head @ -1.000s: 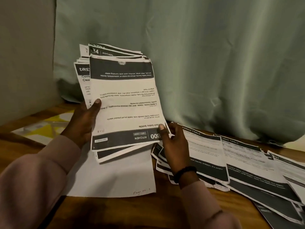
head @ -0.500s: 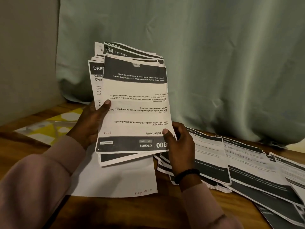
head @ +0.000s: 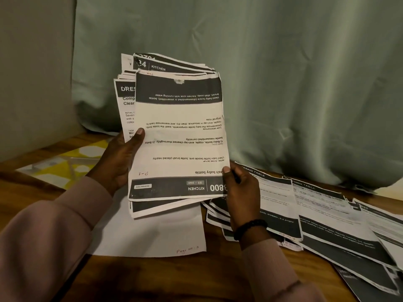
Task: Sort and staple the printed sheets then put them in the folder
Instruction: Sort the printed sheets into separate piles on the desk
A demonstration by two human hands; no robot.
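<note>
Hands (head: 117,158) either side of sheet stack (head: 178,136).

left hand (head: 117,160) gripping, right hand (head: 241,192) pinching

We saw a pale green curtain (head: 283,83) hanging in soft folds behind a wooden table (head: 152,280), its hem reaching the tabletop. Left of the curtain stood a plain grey-beige wall (head: 32,73). The light was dim and warm, leaving the table's near edge in shadow.
</note>
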